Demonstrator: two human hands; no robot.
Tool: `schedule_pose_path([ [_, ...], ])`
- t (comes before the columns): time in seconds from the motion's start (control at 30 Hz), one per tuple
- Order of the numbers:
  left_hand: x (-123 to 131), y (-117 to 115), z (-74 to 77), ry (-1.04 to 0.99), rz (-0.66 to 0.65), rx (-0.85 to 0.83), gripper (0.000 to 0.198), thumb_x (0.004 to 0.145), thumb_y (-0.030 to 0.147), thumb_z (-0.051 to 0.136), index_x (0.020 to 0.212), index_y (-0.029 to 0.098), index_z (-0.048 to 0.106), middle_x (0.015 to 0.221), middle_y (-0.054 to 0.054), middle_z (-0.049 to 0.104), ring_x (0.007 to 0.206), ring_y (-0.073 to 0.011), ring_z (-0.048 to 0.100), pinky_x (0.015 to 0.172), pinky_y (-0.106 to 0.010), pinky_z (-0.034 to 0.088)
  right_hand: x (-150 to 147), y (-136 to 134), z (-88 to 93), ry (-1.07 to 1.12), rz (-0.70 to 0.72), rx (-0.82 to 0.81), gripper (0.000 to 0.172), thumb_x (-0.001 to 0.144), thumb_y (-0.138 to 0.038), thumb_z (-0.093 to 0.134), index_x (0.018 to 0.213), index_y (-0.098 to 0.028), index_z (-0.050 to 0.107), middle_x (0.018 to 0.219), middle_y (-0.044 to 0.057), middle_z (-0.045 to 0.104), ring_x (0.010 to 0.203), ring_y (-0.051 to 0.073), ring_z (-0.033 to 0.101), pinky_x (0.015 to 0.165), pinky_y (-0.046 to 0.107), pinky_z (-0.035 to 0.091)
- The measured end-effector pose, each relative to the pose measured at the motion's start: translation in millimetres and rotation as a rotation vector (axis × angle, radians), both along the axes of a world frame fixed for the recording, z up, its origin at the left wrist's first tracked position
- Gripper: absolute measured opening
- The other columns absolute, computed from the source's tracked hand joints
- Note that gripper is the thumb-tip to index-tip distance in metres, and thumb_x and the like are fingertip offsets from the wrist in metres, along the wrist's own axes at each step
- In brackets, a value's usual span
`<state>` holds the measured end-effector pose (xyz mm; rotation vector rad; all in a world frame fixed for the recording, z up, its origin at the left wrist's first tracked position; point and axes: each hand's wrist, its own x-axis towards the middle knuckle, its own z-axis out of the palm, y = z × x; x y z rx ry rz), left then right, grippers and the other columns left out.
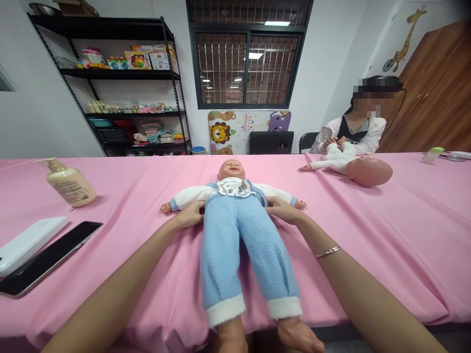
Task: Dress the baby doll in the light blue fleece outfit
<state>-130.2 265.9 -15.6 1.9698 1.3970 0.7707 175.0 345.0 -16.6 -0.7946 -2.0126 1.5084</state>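
A baby doll (232, 169) lies on its back on the pink-covered table, head away from me and feet over the near edge. It wears fluffy light-blue trousers (221, 245) with white cuffs, and a white-sleeved top with an animal-face bib front (233, 187). At the left side of the trousers' waist, my left hand (189, 214) is closed on the fabric, its fingertips partly hidden by the cloth. My right hand (282, 210) grips the opposite side of the waist in the same way. Both doll arms are stretched out sideways.
Left on the pink cloth (140, 186) stand a pump bottle (71, 184), a white case-like object (31, 242) and a black phone (51, 257). Across the table at right, a seated person (349, 127) handles another doll (370, 171). A small green-capped bottle (433, 155) lies far right.
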Motion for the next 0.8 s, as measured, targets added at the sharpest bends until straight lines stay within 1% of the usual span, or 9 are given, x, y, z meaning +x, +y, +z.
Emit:
schedule_pose_path([
  [0.17, 8.7, 0.9, -1.8, -0.232, 0.147, -0.009, 0.02, 0.063, 0.02, 0.052, 0.08, 0.014, 0.062, 0.08, -0.005, 0.064, 0.079, -0.0251, 0.058, 0.081, -0.039, 0.045, -22.0, -2.8, -11.7, 0.413, -0.266, -0.326, 0.03, 0.058, -0.033, 0.07, 0.077, -0.017, 0.053, 0.07, -0.002, 0.055, 0.066, 0.012, 0.049, 0.063, 0.024, 0.038],
  [0.3, 12.0, 2.1, 0.9, -0.342, 0.219, 0.107, 0.023, 0.065, 0.029, 0.056, 0.082, 0.015, 0.061, 0.085, -0.005, 0.065, 0.084, -0.0255, 0.057, 0.085, -0.039, 0.043, -35.0, -2.0, -16.9, 0.485, -0.295, -0.403, 0.036, 0.059, -0.036, 0.071, 0.086, -0.018, 0.056, 0.084, 0.001, 0.062, 0.081, 0.017, 0.055, 0.072, 0.026, 0.042],
  [0.43, 0.5, 5.6, 0.2, -0.221, 0.216, 0.109, 0.022, 0.066, 0.03, 0.051, 0.078, 0.015, 0.062, 0.083, -0.005, 0.065, 0.084, -0.0261, 0.057, 0.082, -0.039, 0.044, -30.1, 3.3, -10.9, 0.394, -0.226, -0.298, 0.036, 0.061, -0.036, 0.073, 0.088, -0.017, 0.058, 0.089, 0.002, 0.062, 0.083, 0.016, 0.055, 0.075, 0.027, 0.042],
  [0.53, -12.0, 7.2, -1.0, -0.101, 0.139, 0.071, 0.018, 0.065, 0.026, 0.047, 0.07, 0.015, 0.061, 0.083, -0.004, 0.064, 0.085, -0.0251, 0.056, 0.083, -0.038, 0.043, -16.1, 12.0, -8.5, 0.398, -0.259, -0.267, 0.036, 0.059, -0.036, 0.076, 0.082, -0.017, 0.055, 0.075, -0.002, 0.057, 0.067, 0.011, 0.05, 0.062, 0.023, 0.038],
  [0.6, -16.2, 6.6, 0.9, -0.062, 0.14, 0.092, 0.016, 0.062, 0.021, 0.045, 0.068, 0.015, 0.059, 0.081, -0.004, 0.064, 0.084, -0.024, 0.056, 0.084, -0.037, 0.043, -9.0, 17.7, -11.5, 0.381, -0.311, -0.236, 0.037, 0.058, -0.038, 0.075, 0.076, -0.017, 0.052, 0.065, -0.004, 0.05, 0.057, 0.008, 0.043, 0.055, 0.021, 0.031],
  [0.63, -15.9, 5.6, 3.5, -0.071, 0.191, 0.122, 0.017, 0.06, 0.019, 0.044, 0.069, 0.015, 0.058, 0.08, -0.004, 0.063, 0.083, -0.0233, 0.057, 0.083, -0.037, 0.044, -7.3, 19.7, -13.8, 0.344, -0.337, -0.196, 0.037, 0.058, -0.04, 0.075, 0.075, -0.016, 0.051, 0.063, -0.005, 0.048, 0.056, 0.007, 0.04, 0.054, 0.021, 0.029],
  [0.73, -1.2, -0.1, 19.5, -0.124, 0.485, 0.33, 0.021, 0.061, 0.014, 0.043, 0.078, 0.015, 0.055, 0.082, -0.004, 0.062, 0.081, -0.0208, 0.058, 0.08, -0.034, 0.046, -9.2, 20.7, -19.3, 0.189, -0.401, 0.039, 0.036, 0.06, -0.043, 0.07, 0.077, -0.014, 0.055, 0.068, 0.0, 0.053, 0.062, 0.011, 0.045, 0.059, 0.024, 0.033],
  [0.77, 8.8, -2.4, 27.0, -0.123, 0.547, 0.416, 0.022, 0.063, 0.012, 0.042, 0.08, 0.015, 0.055, 0.085, -0.005, 0.062, 0.083, -0.0198, 0.058, 0.08, -0.032, 0.046, -10.8, 19.6, -19.6, 0.146, -0.413, 0.117, 0.036, 0.063, -0.044, 0.068, 0.078, -0.013, 0.057, 0.071, 0.002, 0.055, 0.065, 0.012, 0.047, 0.063, 0.026, 0.035],
  [0.8, 21.0, -4.4, 34.9, -0.104, 0.553, 0.497, 0.023, 0.065, 0.01, 0.04, 0.081, 0.015, 0.056, 0.087, -0.005, 0.062, 0.084, -0.0188, 0.058, 0.082, -0.031, 0.045, -12.1, 18.1, -19.3, 0.115, -0.404, 0.175, 0.036, 0.065, -0.045, 0.065, 0.079, -0.012, 0.058, 0.074, 0.003, 0.057, 0.069, 0.014, 0.049, 0.066, 0.027, 0.036],
])
